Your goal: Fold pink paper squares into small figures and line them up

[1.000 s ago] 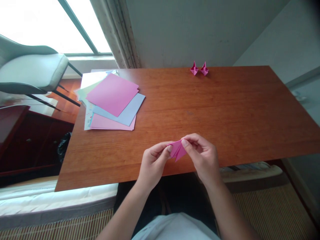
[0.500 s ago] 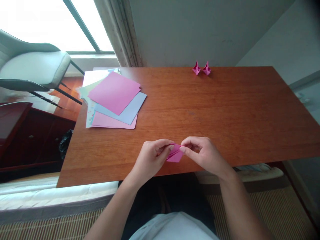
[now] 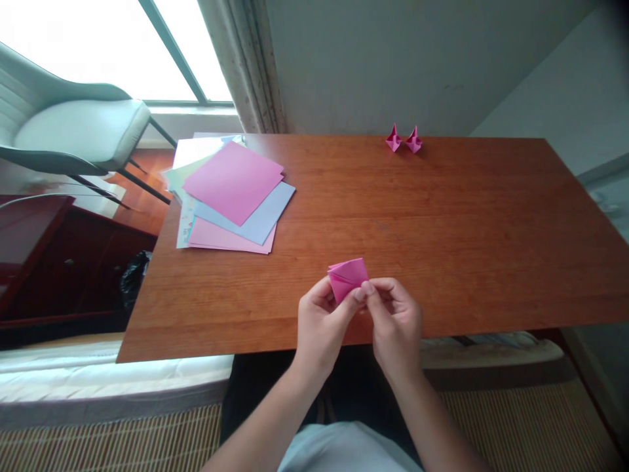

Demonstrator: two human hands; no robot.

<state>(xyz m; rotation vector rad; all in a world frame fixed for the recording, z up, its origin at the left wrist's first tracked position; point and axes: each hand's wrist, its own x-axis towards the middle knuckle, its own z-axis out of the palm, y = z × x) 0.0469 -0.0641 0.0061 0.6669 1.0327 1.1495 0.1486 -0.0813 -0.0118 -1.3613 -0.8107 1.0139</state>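
Our left grip (image 3: 322, 322) and right grip (image 3: 399, 321) both pinch the folded pink paper (image 3: 348, 276) above the wooden surface's (image 3: 472, 229) near side — pink figures (image 3: 414, 141) stand far back, coloured sheets (image 3: 236, 180) lie left, a chair (image 3: 81, 131) beyond; the dim bundle (image 3: 135, 278) below seems plastic.

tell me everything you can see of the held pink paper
The pink paper is folded into a small, roughly four-sided packet, a slanting edge across its face, layers showing at upper left. The left hand and right hand hold it slightly tilted over the wooden table, thumbs at its lower right.
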